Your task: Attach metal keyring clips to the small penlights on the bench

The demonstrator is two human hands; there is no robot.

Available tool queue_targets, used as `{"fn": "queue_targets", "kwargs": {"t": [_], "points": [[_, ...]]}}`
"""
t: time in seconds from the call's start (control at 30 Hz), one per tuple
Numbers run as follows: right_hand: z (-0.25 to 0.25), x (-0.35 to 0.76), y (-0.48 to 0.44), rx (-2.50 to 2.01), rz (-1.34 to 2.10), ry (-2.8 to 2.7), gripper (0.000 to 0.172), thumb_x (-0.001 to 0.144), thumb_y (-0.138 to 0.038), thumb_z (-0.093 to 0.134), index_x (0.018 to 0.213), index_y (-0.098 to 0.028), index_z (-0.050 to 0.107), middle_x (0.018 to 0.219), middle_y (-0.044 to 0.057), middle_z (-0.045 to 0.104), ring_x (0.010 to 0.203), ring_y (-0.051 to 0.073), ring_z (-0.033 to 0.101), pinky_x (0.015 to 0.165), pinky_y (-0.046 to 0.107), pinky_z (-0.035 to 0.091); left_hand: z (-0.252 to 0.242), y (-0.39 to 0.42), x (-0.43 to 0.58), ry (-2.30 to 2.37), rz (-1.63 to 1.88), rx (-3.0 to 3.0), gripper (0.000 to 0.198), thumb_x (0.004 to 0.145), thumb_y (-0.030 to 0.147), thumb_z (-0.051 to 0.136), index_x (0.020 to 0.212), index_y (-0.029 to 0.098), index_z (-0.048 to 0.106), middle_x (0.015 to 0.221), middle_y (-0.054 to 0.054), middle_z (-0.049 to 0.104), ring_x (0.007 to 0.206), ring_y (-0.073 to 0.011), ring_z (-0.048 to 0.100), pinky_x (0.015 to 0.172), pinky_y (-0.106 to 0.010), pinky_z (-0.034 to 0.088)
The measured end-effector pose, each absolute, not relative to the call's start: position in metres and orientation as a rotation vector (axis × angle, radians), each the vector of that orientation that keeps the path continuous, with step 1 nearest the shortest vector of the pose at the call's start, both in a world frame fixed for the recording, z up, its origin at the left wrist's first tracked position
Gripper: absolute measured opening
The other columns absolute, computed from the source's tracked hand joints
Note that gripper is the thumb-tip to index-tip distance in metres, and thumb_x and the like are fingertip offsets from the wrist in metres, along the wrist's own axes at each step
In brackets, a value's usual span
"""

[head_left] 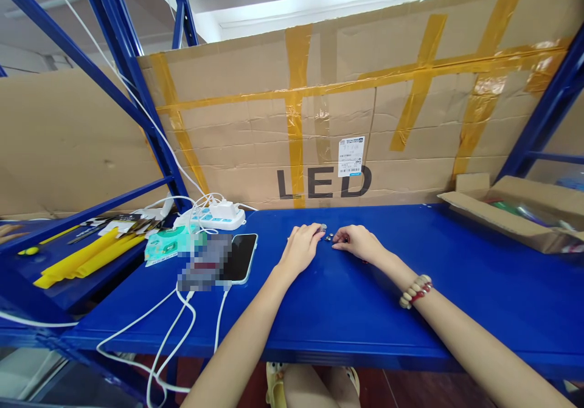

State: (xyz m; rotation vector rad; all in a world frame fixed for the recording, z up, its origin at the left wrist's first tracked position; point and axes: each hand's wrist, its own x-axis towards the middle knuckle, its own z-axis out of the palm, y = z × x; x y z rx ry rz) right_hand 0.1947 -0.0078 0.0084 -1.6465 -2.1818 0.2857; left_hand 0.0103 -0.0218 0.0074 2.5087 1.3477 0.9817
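Small metal pieces lie on the blue table, in the narrow gap between the two hands and a little beyond the table's middle. Nearest the front edge, white cables loop over the table's lip at the left. Further in, a beaded bracelet sits on the right wrist. The left hand rests palm down with its fingers curled, the tips pinched on a silvery piece. The right hand lies beside it, fingertips drawn together at the pieces; whether it grips one is too small to tell. To the left lies a phone, face up, with a white power strip behind it. An open cardboard box stands at the far right. A taped cardboard sheet marked LED closes the back.
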Motion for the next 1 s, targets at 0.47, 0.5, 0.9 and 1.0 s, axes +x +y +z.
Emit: {"fn": "queue_targets", "kwargs": {"t": [0.47,0.5,0.9,1.0], "points": [[0.019,0.185,-0.015,-1.272,0.245,-1.814,0.026,0.079,-0.041,0.055,0.085,-0.022,0.071,0.084,0.002,0.072,0.072,0.015,0.061,0.064,0.025,0.045,0.007,-0.022,0.012,1.347,0.982,2.583,0.023,0.091,0.033,0.038,0.100,0.021,0.056,0.090,-0.002,0.065,0.081,-0.0168,0.057,0.078,-0.031,0.038],[0.020,0.184,-0.016,-1.195,0.265,-1.792,0.028,0.079,-0.041,0.054,0.086,-0.021,0.071,0.087,0.004,0.071,0.072,0.015,0.061,0.064,0.025,0.046,0.007,-0.021,0.012,1.357,0.973,2.591,0.024,0.091,0.033,0.038,0.100,0.021,0.056,0.089,-0.003,0.065,0.081,-0.0170,0.057,0.078,-0.031,0.038],[0.019,0.182,-0.018,-1.085,0.195,-1.948,0.035,0.080,-0.050,0.052,0.081,-0.021,0.072,0.093,0.006,0.065,0.067,0.013,0.057,0.057,0.025,0.045,0.006,-0.020,0.012,1.433,0.953,2.627,0.023,0.092,0.029,0.035,0.098,0.021,0.056,0.089,-0.003,0.067,0.081,-0.0177,0.057,0.076,-0.032,0.036],[0.019,0.181,-0.018,-1.101,0.175,-1.994,0.036,0.081,-0.049,0.050,0.080,-0.021,0.071,0.093,0.006,0.065,0.067,0.013,0.057,0.056,0.024,0.044,0.006,-0.020,0.012,1.450,0.961,2.620,0.022,0.092,0.028,0.037,0.096,0.021,0.057,0.093,-0.004,0.067,0.083,-0.0180,0.058,0.077,-0.033,0.036]]}}
